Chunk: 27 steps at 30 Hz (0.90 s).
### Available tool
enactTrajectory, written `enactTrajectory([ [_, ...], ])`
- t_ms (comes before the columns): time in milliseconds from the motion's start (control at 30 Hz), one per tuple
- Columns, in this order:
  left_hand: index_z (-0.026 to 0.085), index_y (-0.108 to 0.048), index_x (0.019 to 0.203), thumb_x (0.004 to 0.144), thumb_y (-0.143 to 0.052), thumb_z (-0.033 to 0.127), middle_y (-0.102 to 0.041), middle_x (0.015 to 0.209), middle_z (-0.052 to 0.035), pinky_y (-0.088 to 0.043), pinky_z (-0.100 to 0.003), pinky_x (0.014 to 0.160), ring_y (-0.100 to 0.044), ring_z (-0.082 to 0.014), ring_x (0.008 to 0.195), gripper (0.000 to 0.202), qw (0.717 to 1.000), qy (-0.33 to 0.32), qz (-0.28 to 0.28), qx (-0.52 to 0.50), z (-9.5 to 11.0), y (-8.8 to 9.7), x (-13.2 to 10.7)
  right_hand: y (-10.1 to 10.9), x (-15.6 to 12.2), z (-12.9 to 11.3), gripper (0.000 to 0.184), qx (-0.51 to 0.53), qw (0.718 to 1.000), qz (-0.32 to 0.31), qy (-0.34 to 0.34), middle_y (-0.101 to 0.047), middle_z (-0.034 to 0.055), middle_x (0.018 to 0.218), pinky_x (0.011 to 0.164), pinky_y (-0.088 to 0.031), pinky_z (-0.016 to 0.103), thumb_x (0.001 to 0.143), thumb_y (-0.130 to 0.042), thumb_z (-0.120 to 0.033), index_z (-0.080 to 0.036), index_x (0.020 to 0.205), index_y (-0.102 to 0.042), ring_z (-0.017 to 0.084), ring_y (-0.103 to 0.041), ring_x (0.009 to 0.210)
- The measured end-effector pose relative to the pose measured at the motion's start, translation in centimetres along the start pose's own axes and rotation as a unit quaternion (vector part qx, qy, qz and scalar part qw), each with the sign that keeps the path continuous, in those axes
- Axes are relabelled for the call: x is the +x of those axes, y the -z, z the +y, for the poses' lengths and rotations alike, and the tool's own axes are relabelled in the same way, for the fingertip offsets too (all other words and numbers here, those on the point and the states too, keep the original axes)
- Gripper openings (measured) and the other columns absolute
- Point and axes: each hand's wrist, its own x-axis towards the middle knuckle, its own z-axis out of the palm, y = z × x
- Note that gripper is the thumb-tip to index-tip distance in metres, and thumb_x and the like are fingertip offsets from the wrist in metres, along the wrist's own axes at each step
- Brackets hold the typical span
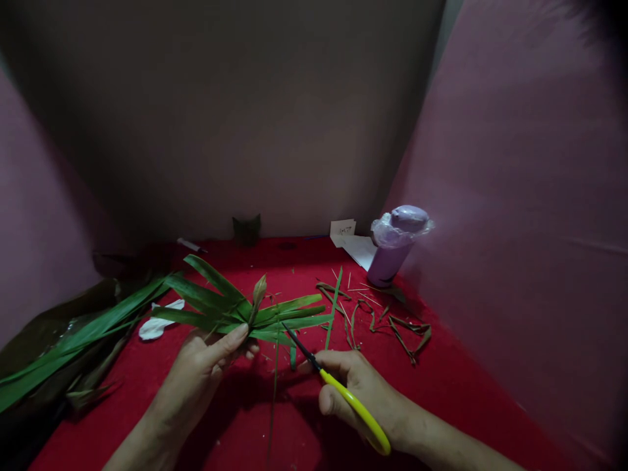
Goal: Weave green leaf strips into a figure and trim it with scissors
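Note:
My left hand (206, 366) is closed on a bundle of green leaf strips (220, 304), pinching it with the thumb on top. The strips fan out to the left and right, and a pale, dry pointed tip (259, 292) stands up from the middle. A thin strand (275, 392) hangs down from the bundle. Closed round scissors (356, 405) with yellow handles is my right hand (358, 386). The dark blades point up and left, their tips at the right-hand strips. Whether they touch a strip I cannot tell.
Long green leaves (83, 347) lie at the left on a dark bag, near a white crumpled cloth (159, 320). Dry brown strips (409, 333) litter the red cloth (471, 405) at the right. Behind them are a lilac tumbler (390, 261) and white papers (358, 248).

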Motion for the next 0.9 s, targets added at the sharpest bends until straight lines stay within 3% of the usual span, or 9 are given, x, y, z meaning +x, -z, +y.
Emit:
enactTrajectory([
  [367, 0.018, -0.067, 0.072, 0.069, -0.067, 0.023, -0.063, 0.072, -0.0009, -0.05, -0.026, 0.06, -0.057, -0.0153, 0.065, 0.005, 1.0, 0.009, 0.005, -0.001, 0.1, -0.1, 0.0, 0.1, -0.3, -0.1, 0.059, -0.017, 1.0, -0.004, 0.014, -0.035, -0.0049, 0.059, 0.046, -0.021, 0.02, 0.071, -0.048, -0.068, -0.011, 0.083, -0.057, 0.008, -0.026, 0.054],
  [600, 0.014, -0.066, 0.07, 0.068, -0.068, 0.023, -0.065, 0.079, -0.0047, -0.05, -0.028, 0.063, -0.059, -0.0166, 0.068, 0.01, 1.0, 0.022, 0.0, -0.001, 0.2, -0.1, 0.1, -0.2, -0.3, 0.2, 0.048, 0.007, 1.0, 0.005, -0.026, -0.039, -0.0059, 0.055, 0.041, -0.023, 0.018, 0.076, -0.053, -0.058, -0.013, 0.089, -0.057, 0.005, -0.03, 0.046],
  [767, 0.015, -0.066, 0.075, 0.07, -0.066, 0.023, -0.064, 0.077, -0.0034, -0.05, -0.028, 0.063, -0.058, -0.0158, 0.068, 0.009, 1.0, 0.015, -0.003, 0.0, 0.1, 0.0, 0.1, -0.4, -0.3, 0.7, 0.05, 0.055, 0.997, -0.002, -0.051, -0.041, -0.0078, 0.049, 0.037, -0.024, 0.016, 0.079, -0.049, -0.057, -0.013, 0.102, -0.054, 0.004, -0.034, 0.038],
  [900, 0.014, -0.066, 0.074, 0.068, -0.067, 0.023, -0.064, 0.076, -0.0044, -0.05, -0.028, 0.061, -0.058, -0.0165, 0.066, 0.011, 1.0, 0.017, -0.002, 0.006, 0.1, 0.0, 0.0, -0.5, -0.2, 1.0, 0.042, 0.092, 0.994, 0.004, -0.065, -0.04, -0.009, 0.045, 0.036, -0.024, 0.015, 0.079, -0.054, -0.05, -0.012, 0.099, -0.056, 0.004, -0.034, 0.036],
])
